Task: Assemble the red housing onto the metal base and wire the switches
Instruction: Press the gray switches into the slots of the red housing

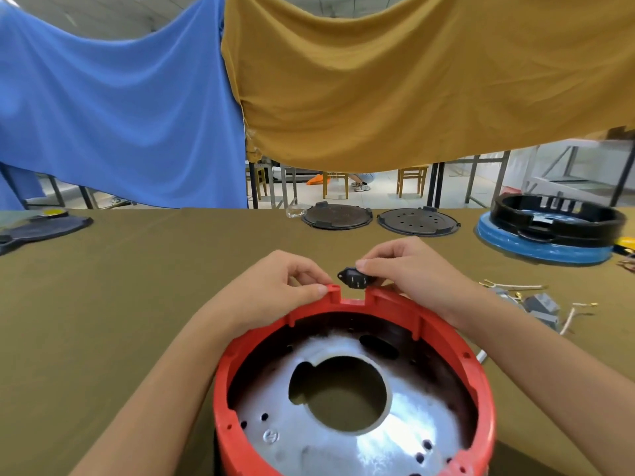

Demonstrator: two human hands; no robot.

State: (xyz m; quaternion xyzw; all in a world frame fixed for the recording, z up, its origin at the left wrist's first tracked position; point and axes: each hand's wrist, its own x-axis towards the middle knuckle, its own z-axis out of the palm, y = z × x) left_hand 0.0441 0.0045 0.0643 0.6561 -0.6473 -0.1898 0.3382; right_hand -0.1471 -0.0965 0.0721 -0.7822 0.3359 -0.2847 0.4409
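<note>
Head view is looking down on a red housing (pixel 354 338) that is sitting at the near middle of the olive-covered surface (pixel 137 286). Inside the housing a shiny metal base (pixel 343 434) is lying, with a big round hole in its middle. At the far rim of the housing a rectangular notch (pixel 353 297) is opening. The left hand (pixel 275 286) is resting on the rim just left of this notch, and its fingers (pixel 318 289) are pressing together on the rim's corner. The right hand (pixel 412 269) is holding a small black socket part (pixel 355 278) just above the notch; its fingers (pixel 366 266) are pinching the top of this part. To the right of the housing, some grey switches (pixel 541 305) and white wires (pixel 515 286) are lying loose on the surface. Far on the surface, two dark round plates (pixel 378 219) are lying side by side, and at the far right a black ring (pixel 556 216) is sitting on a blue disc (pixel 536 247). Blue cloth (pixel 120 115) and mustard cloth (pixel 412 80) are hanging behind.
</note>
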